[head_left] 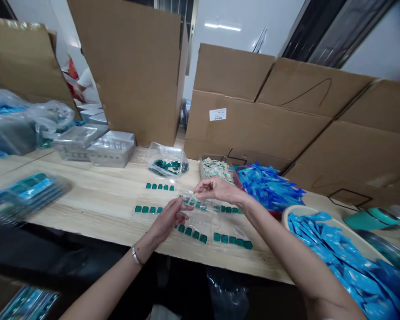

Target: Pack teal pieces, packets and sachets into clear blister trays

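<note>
My right hand (216, 188) is closed in a pinch on a small pale green piece (196, 195), above a clear plastic tray (200, 218) in the middle of the table. Beside it, at the tray's left, my left hand (167, 218) has its fingers curled; what they hold, if anything, is too small to make out. Rows of dark green square pieces lie around both hands: one row (160, 187) behind, another row (148, 209) to the left, and a further row (232, 240) at the front right.
Behind my hands stand a clear bag (168, 162) of dark green pieces and a box (217, 169) of pale pieces. Blue packets (270, 184) are heaped at the right, near a cream basin (288, 213) of light blue sachets. Cardboard boxes (253, 124) wall the back; stacked packs (26, 193) lie left.
</note>
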`<act>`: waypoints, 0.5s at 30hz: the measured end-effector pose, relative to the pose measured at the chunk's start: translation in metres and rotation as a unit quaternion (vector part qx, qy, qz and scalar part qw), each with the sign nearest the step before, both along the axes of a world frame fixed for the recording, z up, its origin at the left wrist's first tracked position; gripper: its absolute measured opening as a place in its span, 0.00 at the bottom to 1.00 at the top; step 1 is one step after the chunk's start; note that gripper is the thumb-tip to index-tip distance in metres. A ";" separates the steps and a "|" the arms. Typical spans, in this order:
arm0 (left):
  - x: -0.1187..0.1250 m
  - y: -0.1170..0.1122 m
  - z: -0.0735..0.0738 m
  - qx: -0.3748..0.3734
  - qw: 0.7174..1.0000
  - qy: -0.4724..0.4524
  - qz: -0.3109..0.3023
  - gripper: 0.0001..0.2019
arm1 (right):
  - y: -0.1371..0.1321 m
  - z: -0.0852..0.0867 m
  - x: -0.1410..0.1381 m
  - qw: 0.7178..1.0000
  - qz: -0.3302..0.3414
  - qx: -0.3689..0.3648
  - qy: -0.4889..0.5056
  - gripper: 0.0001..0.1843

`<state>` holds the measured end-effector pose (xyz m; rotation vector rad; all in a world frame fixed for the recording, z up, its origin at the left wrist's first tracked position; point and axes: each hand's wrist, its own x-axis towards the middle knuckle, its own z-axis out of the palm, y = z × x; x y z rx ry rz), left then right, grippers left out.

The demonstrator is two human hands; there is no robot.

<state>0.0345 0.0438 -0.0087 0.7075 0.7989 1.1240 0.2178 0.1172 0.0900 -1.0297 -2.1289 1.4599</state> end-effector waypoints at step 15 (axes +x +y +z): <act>0.010 -0.015 0.007 0.051 0.997 -0.048 -0.019 0.18 | -0.043 -0.027 -0.036 0.940 0.023 0.309 -0.143 0.07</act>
